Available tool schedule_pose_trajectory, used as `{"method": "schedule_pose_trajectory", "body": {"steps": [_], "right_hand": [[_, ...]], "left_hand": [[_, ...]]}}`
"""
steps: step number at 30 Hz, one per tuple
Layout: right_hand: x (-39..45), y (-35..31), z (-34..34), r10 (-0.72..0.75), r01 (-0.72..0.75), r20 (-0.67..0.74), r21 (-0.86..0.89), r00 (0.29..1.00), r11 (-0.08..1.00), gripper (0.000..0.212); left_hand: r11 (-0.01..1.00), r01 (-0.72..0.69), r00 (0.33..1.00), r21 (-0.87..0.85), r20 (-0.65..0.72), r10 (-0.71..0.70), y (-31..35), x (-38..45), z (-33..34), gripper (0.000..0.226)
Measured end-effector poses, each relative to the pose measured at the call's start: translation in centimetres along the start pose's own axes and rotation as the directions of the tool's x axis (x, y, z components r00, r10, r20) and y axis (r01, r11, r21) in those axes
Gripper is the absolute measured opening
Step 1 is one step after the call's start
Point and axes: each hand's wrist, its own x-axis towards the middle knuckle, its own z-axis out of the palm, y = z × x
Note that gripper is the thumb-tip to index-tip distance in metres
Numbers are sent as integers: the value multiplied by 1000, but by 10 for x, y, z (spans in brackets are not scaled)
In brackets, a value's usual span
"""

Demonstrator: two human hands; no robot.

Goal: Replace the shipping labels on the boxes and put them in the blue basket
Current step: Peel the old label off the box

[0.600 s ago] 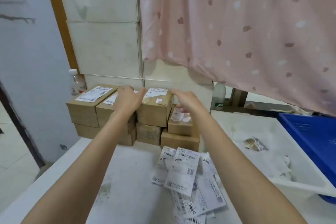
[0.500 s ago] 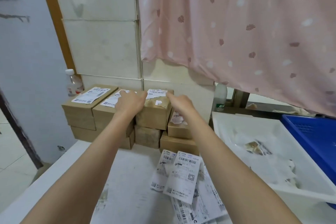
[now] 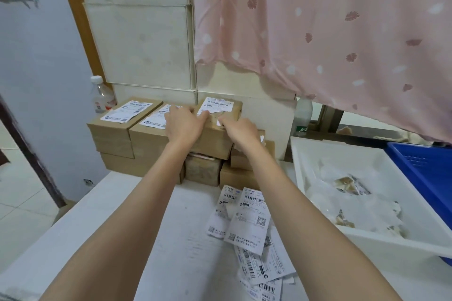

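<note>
**Hands on the top box**

A brown box on the stack is touched by the left hand and right hand. Loose labels are spread on the white worktop. A blue basket is seen beside a white tray.

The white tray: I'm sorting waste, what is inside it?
Inside the white tray lie torn label scraps and crumpled clear backing film. Whatever lies beneath that litter is covered.

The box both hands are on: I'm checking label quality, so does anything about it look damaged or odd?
Yes. The label on that box is ragged: its near part is gone, leaving white scraps and scuffed cardboard by the left hand and right hand.
</note>
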Motion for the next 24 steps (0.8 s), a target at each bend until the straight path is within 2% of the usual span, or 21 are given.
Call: {"method": "schedule_pose_trajectory", "body": {"steps": [4, 9, 16, 21, 24], "right_hand": [[-23, -8, -15, -41, 41, -29, 5, 999, 999, 63], [-66, -9, -38, -81, 80, -36, -30, 996, 996, 68], [-143, 20, -49, -96, 97, 45, -20, 994, 995, 51], [-185, 42, -34, -36, 39, 132, -22, 991, 999, 54], [-203, 52, -26, -8, 11, 183, -18, 983, 1000, 49]], "left_hand": [[990, 3, 1000, -143, -6, -4, 8, -17, -17, 44], [974, 40, 996, -222, 92, -20, 11, -45, -42, 35], [971, 57, 977, -232, 214, -7, -8, -115, -74, 38], [969, 106, 959, -222, 281, -41, -37, -158, -85, 40], [966, 126, 942, -226, 334, -44, -55, -176, -89, 40]]}}
